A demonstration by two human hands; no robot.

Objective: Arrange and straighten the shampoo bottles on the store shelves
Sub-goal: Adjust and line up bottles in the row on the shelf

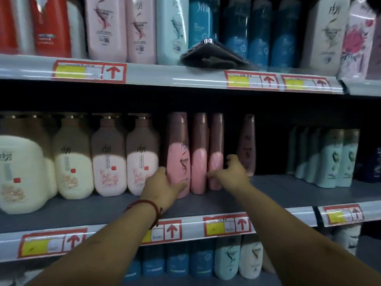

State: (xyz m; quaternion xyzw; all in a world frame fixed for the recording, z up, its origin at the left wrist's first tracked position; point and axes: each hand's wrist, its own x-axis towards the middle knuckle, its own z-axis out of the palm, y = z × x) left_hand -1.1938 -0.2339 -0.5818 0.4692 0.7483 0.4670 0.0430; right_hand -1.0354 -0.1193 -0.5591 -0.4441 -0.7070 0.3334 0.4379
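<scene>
On the middle shelf [278,186]: three tall pink shampoo bottles stand touching in a row. The front pink bottle [178,155] shows its label; the second pink bottle [199,155] and third pink bottle [215,153] show plain sides.
Left hand [162,186]: grips the front pink bottle low down, fingers curled on its left flank and thumb on its lower front. A red cord bracelet [148,205] circles the wrist.
Right hand [233,172]: fingers curled at the third pink bottle's right flank, thumb stretched toward its lower front. It looks like a loose hold, though blur softens the contact.
Why held so: the hands bracket the row from both ends, probably to square the three together and keep them upright. A low grip suits tall, narrow bottles that could tip.
Straggler: a rear pink bottle [246,145] stands further back in shadow, apart from the row across a dark gap. It probably belongs with them.
Neighbours: pump bottles [142,157] stand just left of the row, and mint bottles [338,157] well to the right.
Hard to make out: label text is blurred, and the back of the shelf is dark. A black flat object [214,56] on the upper shelf cannot be identified.
</scene>
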